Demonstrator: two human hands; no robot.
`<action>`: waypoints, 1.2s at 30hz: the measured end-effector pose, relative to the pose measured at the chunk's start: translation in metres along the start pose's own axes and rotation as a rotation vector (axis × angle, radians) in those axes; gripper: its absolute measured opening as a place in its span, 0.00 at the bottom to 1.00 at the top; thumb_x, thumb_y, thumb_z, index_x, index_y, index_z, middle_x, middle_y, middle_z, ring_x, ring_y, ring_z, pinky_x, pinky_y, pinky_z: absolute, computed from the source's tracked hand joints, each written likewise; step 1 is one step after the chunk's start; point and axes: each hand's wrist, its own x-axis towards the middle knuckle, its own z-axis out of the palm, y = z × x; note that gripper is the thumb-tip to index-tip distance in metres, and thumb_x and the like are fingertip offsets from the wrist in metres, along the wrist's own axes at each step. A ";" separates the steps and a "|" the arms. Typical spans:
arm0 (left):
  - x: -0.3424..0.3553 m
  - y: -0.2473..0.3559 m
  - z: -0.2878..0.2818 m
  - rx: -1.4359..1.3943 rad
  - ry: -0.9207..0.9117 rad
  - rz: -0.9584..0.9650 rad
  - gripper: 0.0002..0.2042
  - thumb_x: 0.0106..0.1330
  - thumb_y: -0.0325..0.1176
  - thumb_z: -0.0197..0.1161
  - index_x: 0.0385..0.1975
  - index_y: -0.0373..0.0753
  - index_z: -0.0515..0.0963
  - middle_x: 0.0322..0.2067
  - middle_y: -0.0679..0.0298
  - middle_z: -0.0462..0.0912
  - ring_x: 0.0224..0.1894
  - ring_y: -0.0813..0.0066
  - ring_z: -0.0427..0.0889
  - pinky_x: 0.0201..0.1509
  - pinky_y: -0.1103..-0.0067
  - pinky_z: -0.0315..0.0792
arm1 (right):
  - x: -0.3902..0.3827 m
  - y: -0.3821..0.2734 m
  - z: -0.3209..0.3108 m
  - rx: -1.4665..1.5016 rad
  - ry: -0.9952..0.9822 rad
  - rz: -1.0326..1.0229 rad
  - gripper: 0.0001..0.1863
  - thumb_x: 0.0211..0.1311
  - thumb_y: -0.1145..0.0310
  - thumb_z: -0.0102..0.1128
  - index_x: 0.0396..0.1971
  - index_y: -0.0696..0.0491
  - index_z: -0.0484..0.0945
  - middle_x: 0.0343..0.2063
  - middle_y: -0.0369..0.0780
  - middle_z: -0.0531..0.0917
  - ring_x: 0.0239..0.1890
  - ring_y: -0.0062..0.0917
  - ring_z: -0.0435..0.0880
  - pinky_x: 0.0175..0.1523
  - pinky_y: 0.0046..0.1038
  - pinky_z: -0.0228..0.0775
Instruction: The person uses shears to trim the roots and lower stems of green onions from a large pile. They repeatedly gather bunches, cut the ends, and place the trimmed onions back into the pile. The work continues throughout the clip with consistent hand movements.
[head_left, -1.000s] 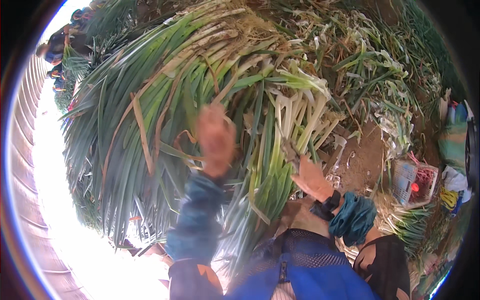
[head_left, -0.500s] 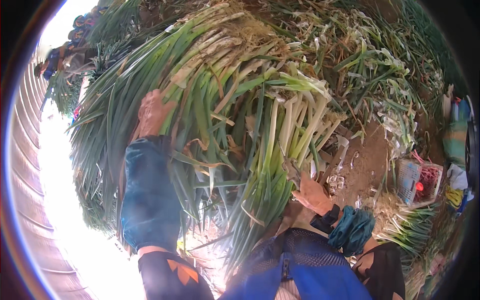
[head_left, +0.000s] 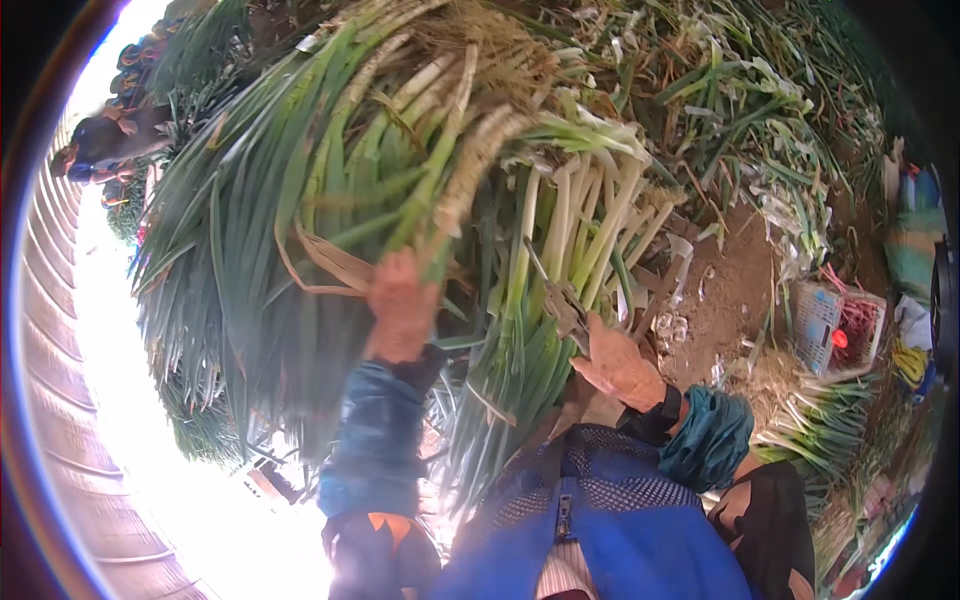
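A large heap of long green onions [head_left: 230, 200] lies before me, its rooted ends at the far side. My left hand [head_left: 403, 300], blurred by motion, is closed around the leafy part of a green onion [head_left: 470, 175] whose soil-browned stalk points away from me. Paler, cleaner green onions [head_left: 590, 220] lie to its right, white stalks up and leaves toward my lap. Over their leaves, my right hand [head_left: 622, 362] is closed on a worn metal tool [head_left: 563, 307] with a thin pointed blade; its exact kind is unclear.
Peeled leaves and scraps [head_left: 740, 120] cover the ground at the far right. A grey plastic basket [head_left: 820, 330] holding reddish ties stands at the right, with a bunch of cleaned green onions [head_left: 815, 445] nearby. Another person [head_left: 105, 140] bends at the far left.
My left hand has moved right from the heap, drawing a green onion along toward the paler ones. The right hand with the tool has shifted slightly left.
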 end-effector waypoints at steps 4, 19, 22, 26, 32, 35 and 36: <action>-0.071 0.021 0.108 -0.216 -0.138 -0.136 0.19 0.49 0.30 0.61 0.44 0.37 0.74 0.35 0.54 0.78 0.41 0.50 0.78 0.40 0.62 0.73 | -0.018 -0.011 -0.011 0.123 -0.127 0.197 0.40 0.53 0.61 0.65 0.59 0.67 0.56 0.32 0.58 0.78 0.34 0.49 0.80 0.37 0.44 0.71; 0.068 0.055 0.018 -1.444 -0.449 0.110 0.16 0.69 0.40 0.55 0.50 0.36 0.75 0.36 0.65 0.79 0.32 0.75 0.78 0.35 0.77 0.73 | 0.018 -0.007 0.049 -0.026 -0.233 0.201 0.22 0.53 0.67 0.60 0.42 0.65 0.64 0.24 0.50 0.79 0.24 0.47 0.81 0.30 0.43 0.74; 0.094 0.055 0.028 -1.819 -0.301 -0.211 0.21 0.71 0.44 0.50 0.54 0.34 0.71 0.43 0.61 0.78 0.41 0.69 0.77 0.46 0.72 0.73 | 0.013 -0.014 0.049 0.005 -0.328 0.216 0.24 0.53 0.66 0.60 0.43 0.66 0.63 0.25 0.51 0.79 0.25 0.48 0.81 0.30 0.43 0.74; 0.051 0.013 0.095 -1.399 -0.355 -0.427 0.19 0.69 0.40 0.52 0.54 0.34 0.71 0.46 0.55 0.77 0.47 0.62 0.77 0.50 0.67 0.72 | 0.027 -0.014 0.044 0.012 -0.328 0.309 0.25 0.52 0.66 0.60 0.44 0.67 0.63 0.26 0.53 0.79 0.28 0.48 0.82 0.31 0.43 0.75; -0.115 -0.025 0.178 -0.370 -0.103 -0.193 0.20 0.60 0.28 0.59 0.52 0.31 0.70 0.50 0.45 0.75 0.54 0.46 0.72 0.59 0.63 0.65 | 0.021 0.008 0.044 0.095 -0.215 0.277 0.24 0.51 0.68 0.58 0.43 0.66 0.62 0.26 0.55 0.79 0.30 0.52 0.81 0.35 0.47 0.74; -0.135 -0.030 0.187 -0.345 -0.102 -0.325 0.22 0.58 0.33 0.62 0.52 0.31 0.72 0.48 0.42 0.76 0.53 0.45 0.73 0.58 0.62 0.65 | -0.004 0.012 0.049 0.126 -0.301 0.324 0.24 0.52 0.68 0.57 0.45 0.66 0.61 0.29 0.58 0.79 0.33 0.54 0.80 0.37 0.48 0.73; -0.134 -0.030 0.184 -0.338 -0.209 -0.335 0.22 0.56 0.35 0.64 0.50 0.31 0.73 0.46 0.42 0.77 0.52 0.45 0.74 0.56 0.62 0.66 | -0.011 0.012 0.050 0.120 -0.342 0.346 0.24 0.52 0.68 0.57 0.45 0.65 0.61 0.30 0.58 0.79 0.33 0.54 0.80 0.38 0.48 0.73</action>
